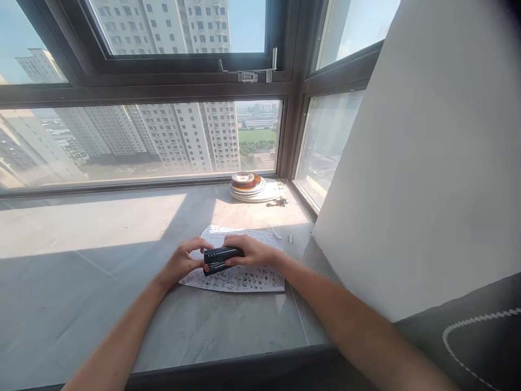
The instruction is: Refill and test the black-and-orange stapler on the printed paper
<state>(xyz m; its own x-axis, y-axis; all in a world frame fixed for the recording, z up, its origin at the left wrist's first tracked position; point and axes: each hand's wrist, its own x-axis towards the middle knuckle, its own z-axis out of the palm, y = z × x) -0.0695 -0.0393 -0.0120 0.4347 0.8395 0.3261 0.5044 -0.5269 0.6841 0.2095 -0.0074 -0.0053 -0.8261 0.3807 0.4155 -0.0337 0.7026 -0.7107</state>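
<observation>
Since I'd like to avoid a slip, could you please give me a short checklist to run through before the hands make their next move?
1. Right hand grips the black stapler: ok, fingers are around its right end.
2. Left hand grips the other end: cannot tell; fingers are there, but the hold is partly hidden.
3. Written paper lies below the hands: ok, on the stone sill.
4. Staples loaded: cannot tell; the stapler's inside is not clear.
5. Small metallic strip apart from the hands: ok, it lies right of the paper.
6. Round stack away from the hands: ok, it sits back near the window.
</observation>
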